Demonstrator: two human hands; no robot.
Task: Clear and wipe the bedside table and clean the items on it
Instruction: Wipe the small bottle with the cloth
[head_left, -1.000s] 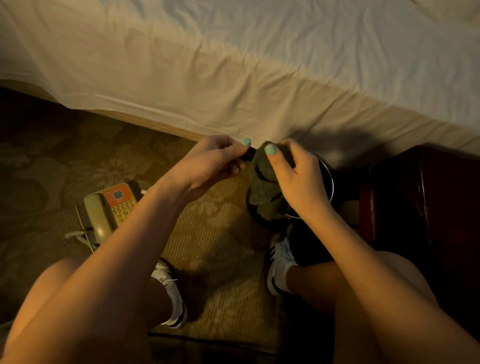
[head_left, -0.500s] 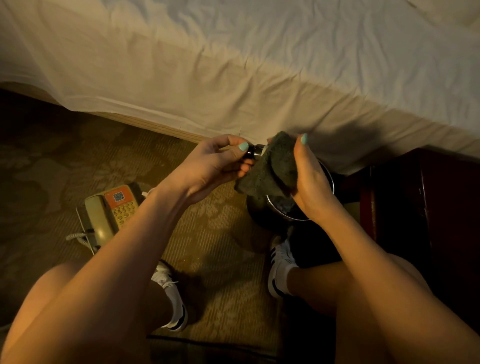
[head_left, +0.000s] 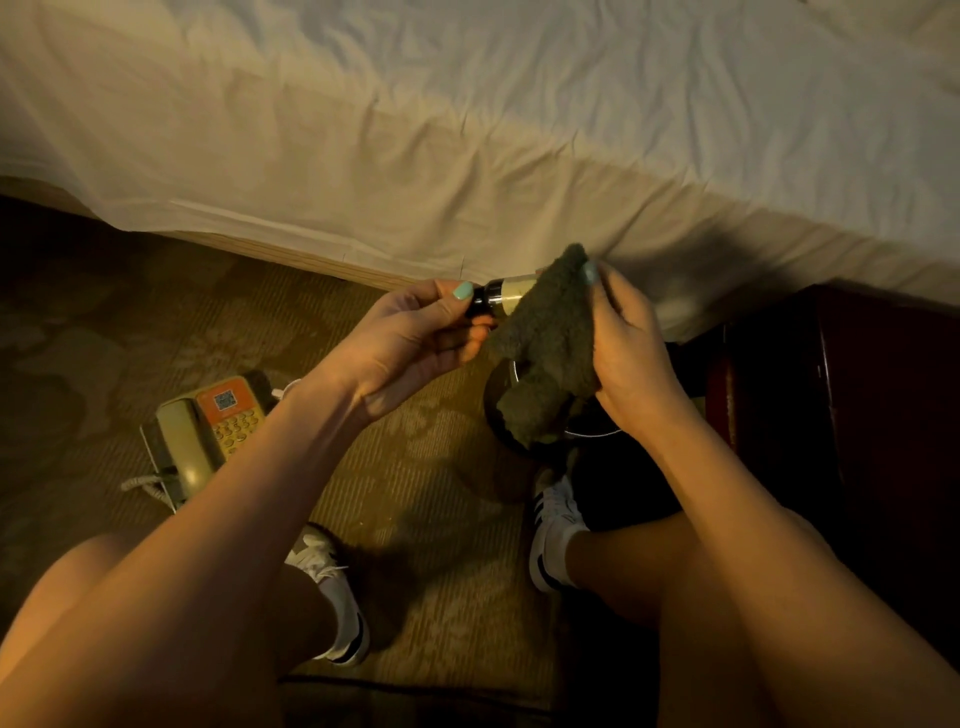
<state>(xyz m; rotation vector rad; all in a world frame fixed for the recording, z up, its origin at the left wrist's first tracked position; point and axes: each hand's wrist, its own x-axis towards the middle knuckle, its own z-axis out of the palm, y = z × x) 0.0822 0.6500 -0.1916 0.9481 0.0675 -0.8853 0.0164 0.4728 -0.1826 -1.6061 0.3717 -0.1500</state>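
- Currently we hold the small bottle (head_left: 500, 302) sideways in mid-air, in front of the bed edge and above the floor, off the bedside table (head_left: 841, 395).
- Our left hand (head_left: 415, 340) pinches its black cap end, thumb on top. We read that as an anchor so the body can be rubbed.
- Our right hand (head_left: 631, 348) is clamped on the dark cloth (head_left: 550, 353), which wraps the bottle's far end, likely wiping it.
- The cloth tail hangs over a dark round container (head_left: 496, 415) with a metal rim; we can't tell what's inside.
- The telephone (head_left: 208, 431) sits on the carpet (head_left: 415, 493) to our left, well apart, probably cleared off the table.
- The bed sheet (head_left: 467, 130) is just behind our hands, and nothing blocks the wipe.
- The table top is too dark to read.
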